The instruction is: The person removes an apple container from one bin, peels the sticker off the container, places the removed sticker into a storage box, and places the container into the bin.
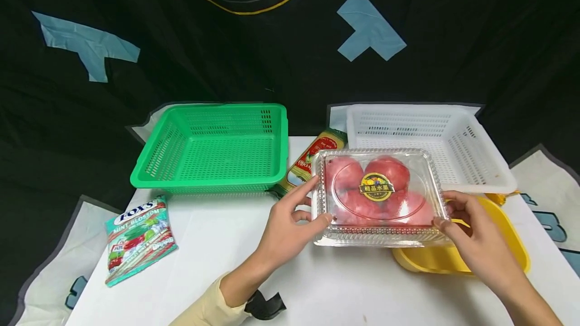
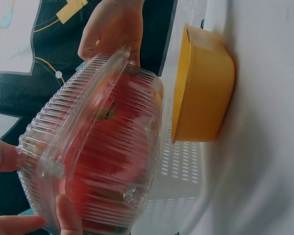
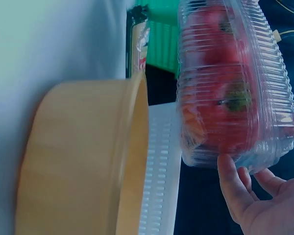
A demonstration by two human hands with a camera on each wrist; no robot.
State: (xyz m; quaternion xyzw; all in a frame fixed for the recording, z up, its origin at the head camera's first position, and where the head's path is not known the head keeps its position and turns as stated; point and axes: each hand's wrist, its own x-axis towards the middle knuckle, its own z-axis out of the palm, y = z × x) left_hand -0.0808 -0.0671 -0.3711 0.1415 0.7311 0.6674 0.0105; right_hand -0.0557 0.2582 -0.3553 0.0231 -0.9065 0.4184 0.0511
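Both hands hold a clear plastic clamshell box of red round fruit [image 1: 376, 190], raised above the table, with a black and gold label on its lid. My left hand [image 1: 290, 220] grips the left end, thumb at the near corner. At the opposite end, my right hand [image 1: 476, 240] pinches the box between thumb and fingers. The left wrist view shows the ribbed side of the box [image 2: 108, 147] with fingers around it. Under the box and right hand stands a yellow tub [image 1: 507, 230], partly hidden. The right wrist view has that tub [image 3: 78, 161] below the box.
A green basket [image 1: 208, 185] stands at the back left, a white basket [image 1: 489, 165] at the back right. Between them lies a red and gold packet [image 1: 312, 157], partly covered by the box. A Fox's candy bag [image 1: 140, 240] lies at the left edge of the white table [image 1: 204, 235].
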